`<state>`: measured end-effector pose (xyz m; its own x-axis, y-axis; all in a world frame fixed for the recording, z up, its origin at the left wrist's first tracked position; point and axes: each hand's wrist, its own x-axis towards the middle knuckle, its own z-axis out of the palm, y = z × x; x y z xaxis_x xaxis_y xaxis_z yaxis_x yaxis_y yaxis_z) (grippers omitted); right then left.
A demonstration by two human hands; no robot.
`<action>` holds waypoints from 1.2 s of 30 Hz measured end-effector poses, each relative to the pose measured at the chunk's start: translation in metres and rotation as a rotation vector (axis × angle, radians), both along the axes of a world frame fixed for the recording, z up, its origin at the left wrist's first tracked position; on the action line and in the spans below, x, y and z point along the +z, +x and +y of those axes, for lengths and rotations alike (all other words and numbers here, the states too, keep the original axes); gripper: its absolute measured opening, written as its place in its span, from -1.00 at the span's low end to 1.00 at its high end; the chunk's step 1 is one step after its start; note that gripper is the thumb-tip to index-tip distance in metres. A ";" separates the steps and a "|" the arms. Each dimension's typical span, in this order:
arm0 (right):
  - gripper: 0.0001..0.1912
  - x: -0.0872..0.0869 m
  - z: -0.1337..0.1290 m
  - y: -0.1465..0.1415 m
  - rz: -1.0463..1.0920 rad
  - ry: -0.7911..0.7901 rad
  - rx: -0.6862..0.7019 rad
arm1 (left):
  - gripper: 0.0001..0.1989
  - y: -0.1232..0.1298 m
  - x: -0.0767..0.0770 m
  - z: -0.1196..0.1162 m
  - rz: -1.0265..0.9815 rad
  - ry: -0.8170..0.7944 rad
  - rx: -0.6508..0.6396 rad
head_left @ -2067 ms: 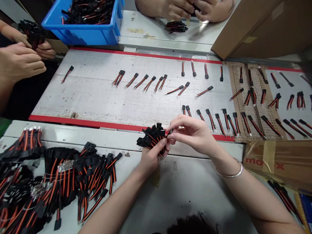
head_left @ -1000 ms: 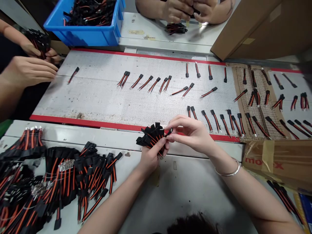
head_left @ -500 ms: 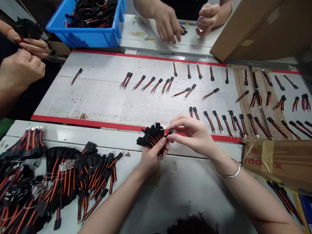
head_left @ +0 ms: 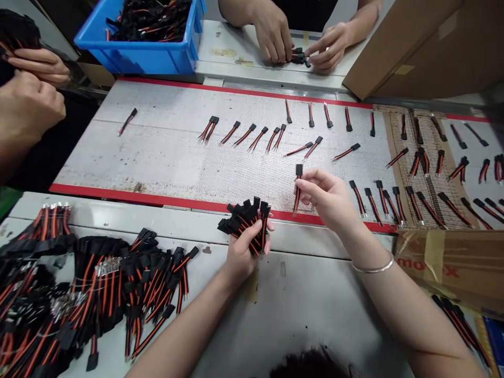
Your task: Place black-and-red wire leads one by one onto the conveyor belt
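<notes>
My left hand is closed round a bunch of short connector cables, black plugs upward with orange and black wires below. Between the thumb and fingers of my right hand is a single connector cable, its plug end up, above the near edge of the mesh conveyor belt. More cables of this kind lie on the belt in loose rows, such as a near-row cable just right of my right hand. My right hand covers part of the near row.
Heaps of cables cover the worktop at left. Across the belt stand a blue bin of cables and a cardboard box. A co-worker's hands handle cables there; another person's hands hold a bunch. A taped carton sits at right.
My right hand has moved right and forward from the bunch, carrying one cable over the belt. Cables on the belt have shifted slightly right. The co-worker's hands opposite have closed in on cables.
</notes>
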<state>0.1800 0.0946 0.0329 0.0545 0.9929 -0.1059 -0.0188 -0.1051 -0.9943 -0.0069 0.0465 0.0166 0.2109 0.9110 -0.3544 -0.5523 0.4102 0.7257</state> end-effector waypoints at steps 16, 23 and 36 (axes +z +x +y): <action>-0.85 0.018 -0.017 -0.026 0.113 -0.017 0.407 | -0.71 0.003 -0.003 0.003 -0.027 0.065 0.069; -0.82 0.018 -0.016 -0.022 0.119 -0.023 0.414 | -0.71 0.002 -0.004 0.002 -0.037 0.074 0.056; -0.76 0.024 -0.027 -0.031 -0.136 0.213 0.367 | -0.64 0.000 -0.002 0.003 -0.029 -0.021 0.047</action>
